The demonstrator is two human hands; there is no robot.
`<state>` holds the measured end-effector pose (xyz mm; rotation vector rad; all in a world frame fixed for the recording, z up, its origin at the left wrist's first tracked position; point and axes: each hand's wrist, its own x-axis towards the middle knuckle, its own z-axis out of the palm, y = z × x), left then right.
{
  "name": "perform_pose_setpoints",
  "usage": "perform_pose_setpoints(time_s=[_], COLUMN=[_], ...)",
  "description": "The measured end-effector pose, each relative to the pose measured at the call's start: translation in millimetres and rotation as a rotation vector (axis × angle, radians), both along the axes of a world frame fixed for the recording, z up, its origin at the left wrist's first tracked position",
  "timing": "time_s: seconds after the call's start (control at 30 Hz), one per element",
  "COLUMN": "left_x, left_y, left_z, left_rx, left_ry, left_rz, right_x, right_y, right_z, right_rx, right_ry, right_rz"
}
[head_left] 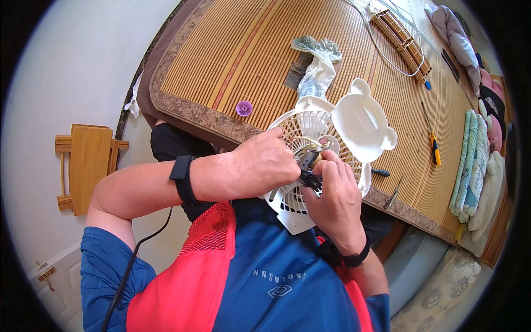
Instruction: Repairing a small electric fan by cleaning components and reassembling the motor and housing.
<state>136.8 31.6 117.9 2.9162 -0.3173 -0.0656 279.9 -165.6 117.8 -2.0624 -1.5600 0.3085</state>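
A white plastic fan housing [310, 122] with a slatted grille rests at the bed's near edge, against my body. Over its middle is a dark motor-like part [311, 170], with thin pale wires [301, 145] beside it. My right hand [336, 199] pinches this part between thumb and fingers. Closed into a fist, my left hand [260, 164] presses close to its left side; its fingertips are hidden, so what they grip does not show. A white bear-shaped cover [362, 123] lies over the housing's right side.
On the slatted mat lie a purple knob-like piece [244, 108], a crumpled cloth [321, 63], a yellow-handled screwdriver [434, 145] and a dark-handled tool [380, 172]. A wooden rack-like object [401, 41] with a cable sits farther back. Folded bedding [470, 160] lines the right.
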Motion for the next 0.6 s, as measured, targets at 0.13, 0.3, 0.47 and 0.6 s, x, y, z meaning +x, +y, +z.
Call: perform_pose_setpoints(time_s=[0.13,0.3,0.47,0.6], left_x=[-6,-15,-23,-26], left_y=[-8,-17,-21,-25], left_z=[-9,-19,-22,-19], left_rx=[-0.056,-0.184,-0.268,-0.314], left_ry=[0.049,-0.103,-0.002,0.04], left_rz=[0.063,0.168,0.232,0.272], right_x=[-4,-11,-14,-14], right_y=[3,4,3,1], right_z=[-4,-5,1,-2], right_rx=[-0.001,0.027,0.006,-0.01], right_ry=[-0.023,-0.047,-0.068,-0.053], right_rz=[-0.016,-0.062,-0.025,0.003])
